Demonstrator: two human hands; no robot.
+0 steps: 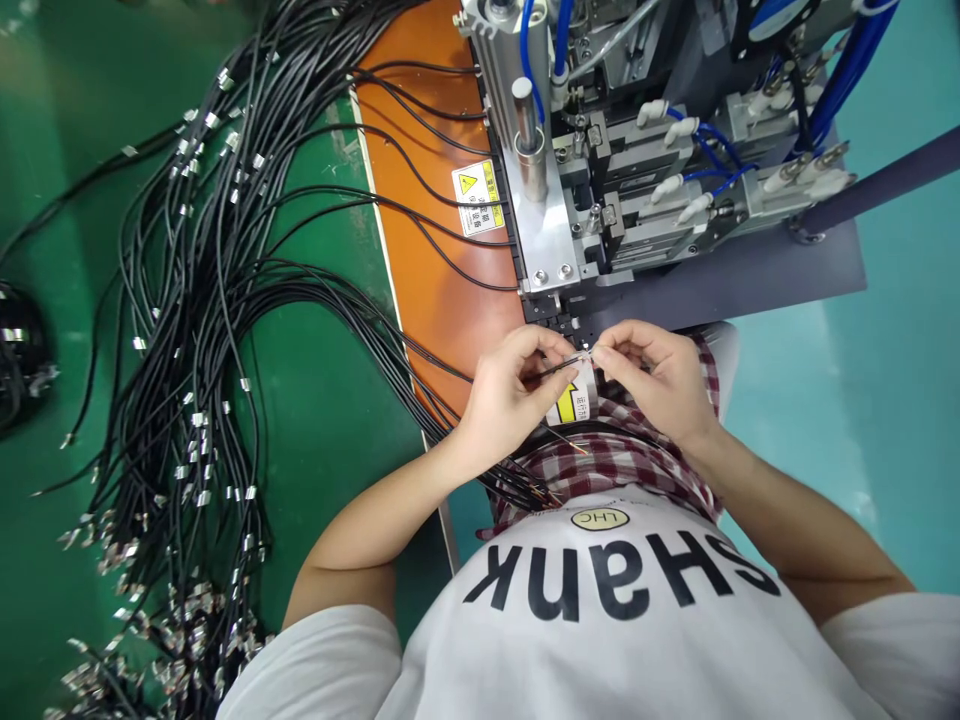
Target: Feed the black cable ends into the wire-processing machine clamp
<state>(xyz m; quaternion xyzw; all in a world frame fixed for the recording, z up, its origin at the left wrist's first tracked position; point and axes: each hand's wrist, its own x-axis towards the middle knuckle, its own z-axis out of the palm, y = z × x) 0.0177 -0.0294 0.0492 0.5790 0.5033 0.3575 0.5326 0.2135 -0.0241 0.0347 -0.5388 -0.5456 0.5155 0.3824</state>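
Observation:
My left hand (pixel 510 385) pinches a black cable (pixel 555 370) near its stripped end, just in front of the machine. Fine wires (pixel 585 355) stick out of that end, and my right hand (pixel 660 375) has its thumb and forefinger closed on their tips. The two hands almost meet. A label with a yellow arrow (pixel 568 405) shows just below the fingertips. More black cables (pixel 525 485) with bare coloured wire ends lie under my left forearm, across my lap.
A machine (pixel 534 235) with metal cylinders and blue air hoses (pixel 840 80) stands ahead. Several black cables run over the orange plate (pixel 442 320) into its edge. A big bundle of cables (pixel 202 250) with silvery tags covers the green surface (pixel 322 400) at left.

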